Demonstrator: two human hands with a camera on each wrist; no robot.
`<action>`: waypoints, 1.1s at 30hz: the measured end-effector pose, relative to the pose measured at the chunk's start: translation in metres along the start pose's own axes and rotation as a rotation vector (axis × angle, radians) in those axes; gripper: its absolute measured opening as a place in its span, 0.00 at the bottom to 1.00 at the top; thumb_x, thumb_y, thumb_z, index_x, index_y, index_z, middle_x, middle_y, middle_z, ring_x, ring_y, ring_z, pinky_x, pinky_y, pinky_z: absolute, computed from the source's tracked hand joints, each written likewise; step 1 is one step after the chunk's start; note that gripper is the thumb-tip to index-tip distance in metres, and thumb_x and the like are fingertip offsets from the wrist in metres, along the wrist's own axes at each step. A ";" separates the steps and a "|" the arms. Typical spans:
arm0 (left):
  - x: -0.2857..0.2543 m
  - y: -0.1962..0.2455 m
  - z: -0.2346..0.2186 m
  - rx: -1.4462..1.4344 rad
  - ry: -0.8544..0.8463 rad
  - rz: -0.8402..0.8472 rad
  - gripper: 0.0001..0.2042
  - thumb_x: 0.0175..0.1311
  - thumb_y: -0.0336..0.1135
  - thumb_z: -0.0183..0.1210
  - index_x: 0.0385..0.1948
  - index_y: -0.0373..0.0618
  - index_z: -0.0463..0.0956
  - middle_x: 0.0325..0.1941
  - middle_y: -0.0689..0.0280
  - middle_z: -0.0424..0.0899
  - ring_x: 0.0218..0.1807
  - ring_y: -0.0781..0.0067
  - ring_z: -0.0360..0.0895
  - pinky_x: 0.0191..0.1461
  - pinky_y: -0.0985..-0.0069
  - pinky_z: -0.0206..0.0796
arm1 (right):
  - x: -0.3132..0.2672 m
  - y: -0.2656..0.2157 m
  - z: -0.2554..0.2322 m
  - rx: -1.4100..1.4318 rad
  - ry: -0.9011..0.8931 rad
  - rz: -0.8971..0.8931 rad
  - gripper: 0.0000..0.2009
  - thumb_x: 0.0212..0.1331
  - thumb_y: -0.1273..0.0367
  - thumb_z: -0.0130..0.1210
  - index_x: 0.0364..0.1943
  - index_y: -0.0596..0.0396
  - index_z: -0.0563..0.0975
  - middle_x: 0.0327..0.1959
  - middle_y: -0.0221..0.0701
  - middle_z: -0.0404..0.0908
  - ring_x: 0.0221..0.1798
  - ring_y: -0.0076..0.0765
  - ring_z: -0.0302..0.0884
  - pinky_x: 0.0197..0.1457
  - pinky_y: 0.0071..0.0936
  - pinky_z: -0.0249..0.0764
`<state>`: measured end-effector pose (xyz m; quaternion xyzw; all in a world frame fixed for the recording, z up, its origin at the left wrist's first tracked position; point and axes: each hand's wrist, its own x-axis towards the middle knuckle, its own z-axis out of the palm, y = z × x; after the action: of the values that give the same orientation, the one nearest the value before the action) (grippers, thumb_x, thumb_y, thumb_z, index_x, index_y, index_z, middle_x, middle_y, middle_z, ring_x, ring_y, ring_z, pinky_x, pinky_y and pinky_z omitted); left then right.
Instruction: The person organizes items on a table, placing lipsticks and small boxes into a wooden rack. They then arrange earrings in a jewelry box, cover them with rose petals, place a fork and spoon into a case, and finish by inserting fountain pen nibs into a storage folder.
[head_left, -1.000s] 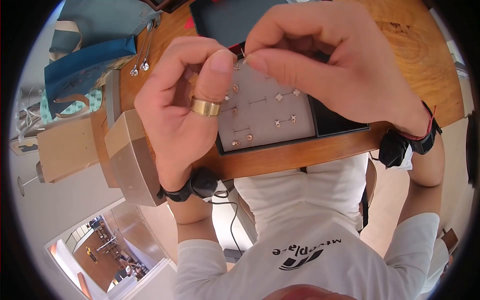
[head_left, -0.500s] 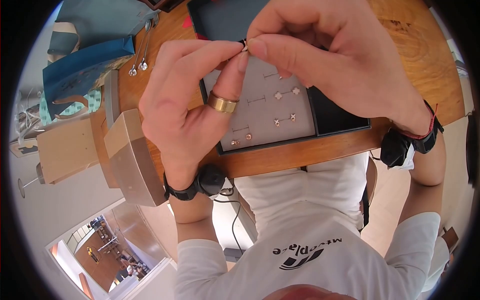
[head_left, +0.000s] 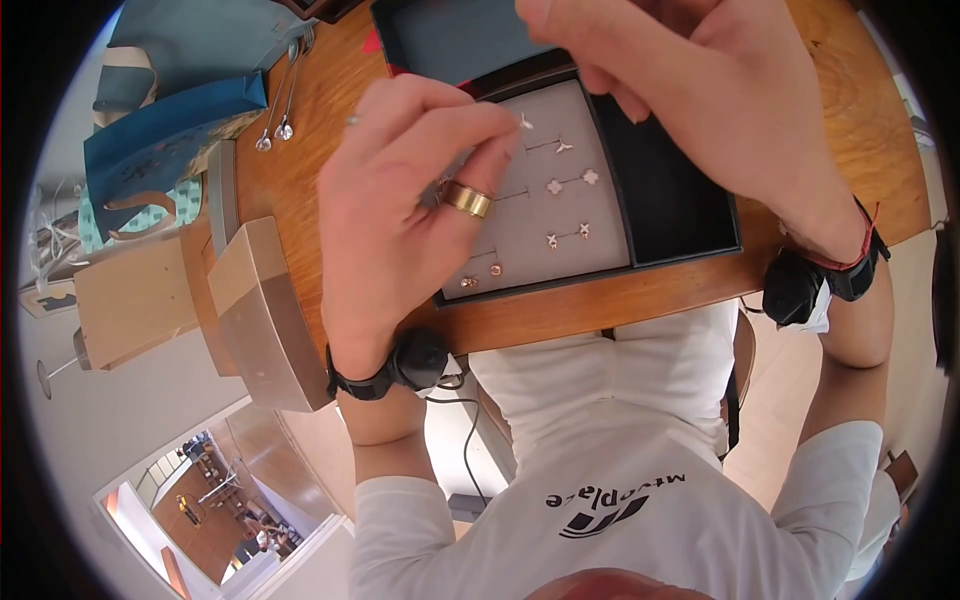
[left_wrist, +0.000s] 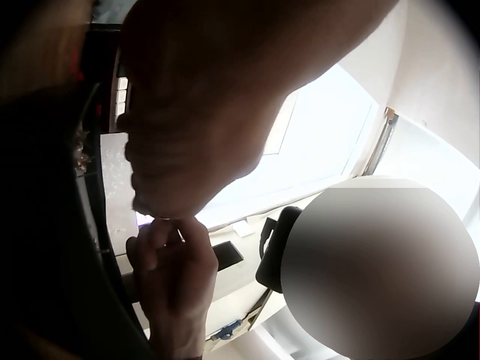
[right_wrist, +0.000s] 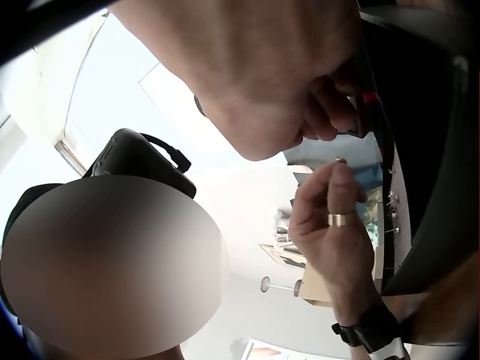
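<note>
My left hand [head_left: 410, 190], with a gold ring [head_left: 468, 199] on its thumb, pinches a small silvery earring [head_left: 525, 121] between thumb and fingertips. It is over the grey pad [head_left: 590, 215] of a jewellery box. My right hand [head_left: 690, 90] is raised over the box's right side, thumb near the fingers. I cannot tell whether something tiny sits between them. On the pad are several earrings, among them a clover-shaped pair [head_left: 573, 182], an X-shaped pair [head_left: 568, 236] and a small gold one [head_left: 496, 270]. My left hand hides the pad's left part.
A black compartment [head_left: 690, 215] forms the box's right side. Behind lies the dark open lid [head_left: 455, 40]. Cutlery [head_left: 286, 100] and a blue paper bag [head_left: 175, 115] are to the left, with a brown box [head_left: 270, 310] near the wooden table's [head_left: 560, 318] left corner.
Both hands first met near the pad's far edge. The left hand then moved right and down a little with the earring, while the right hand drew away upward and right.
</note>
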<state>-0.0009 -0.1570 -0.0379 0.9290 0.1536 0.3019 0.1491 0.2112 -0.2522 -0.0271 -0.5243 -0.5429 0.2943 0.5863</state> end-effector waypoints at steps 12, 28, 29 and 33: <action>-0.002 0.001 -0.004 -0.048 -0.207 -0.135 0.07 0.60 0.21 0.72 0.39 0.39 0.88 0.38 0.63 0.83 0.39 0.65 0.81 0.46 0.74 0.72 | -0.002 -0.018 0.002 -0.246 -0.049 -0.056 0.10 0.69 0.72 0.61 0.29 0.62 0.81 0.18 0.22 0.76 0.20 0.13 0.64 0.23 0.20 0.57; -0.003 -0.001 -0.006 0.010 -0.259 -0.111 0.06 0.59 0.21 0.72 0.37 0.38 0.87 0.37 0.63 0.83 0.39 0.64 0.81 0.44 0.73 0.73 | -0.004 -0.003 0.004 -0.301 -0.033 -0.223 0.10 0.69 0.71 0.61 0.29 0.62 0.81 0.17 0.21 0.74 0.19 0.13 0.64 0.23 0.20 0.56; -0.003 -0.001 -0.006 0.015 -0.257 -0.120 0.07 0.59 0.21 0.72 0.38 0.38 0.87 0.37 0.63 0.83 0.39 0.64 0.82 0.44 0.73 0.73 | -0.004 -0.003 0.004 -0.300 -0.035 -0.227 0.10 0.69 0.71 0.61 0.30 0.62 0.81 0.17 0.21 0.74 0.19 0.13 0.64 0.23 0.20 0.57; -0.002 0.003 -0.009 0.016 -0.294 -0.186 0.11 0.58 0.22 0.73 0.42 0.40 0.87 0.38 0.62 0.83 0.40 0.65 0.82 0.44 0.74 0.73 | -0.005 -0.008 0.005 -0.330 -0.026 -0.204 0.09 0.69 0.71 0.61 0.31 0.62 0.81 0.17 0.23 0.75 0.19 0.14 0.65 0.23 0.20 0.58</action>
<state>-0.0069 -0.1589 -0.0307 0.9460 0.2180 0.1466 0.1900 0.2034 -0.2578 -0.0219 -0.5516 -0.6417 0.1472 0.5122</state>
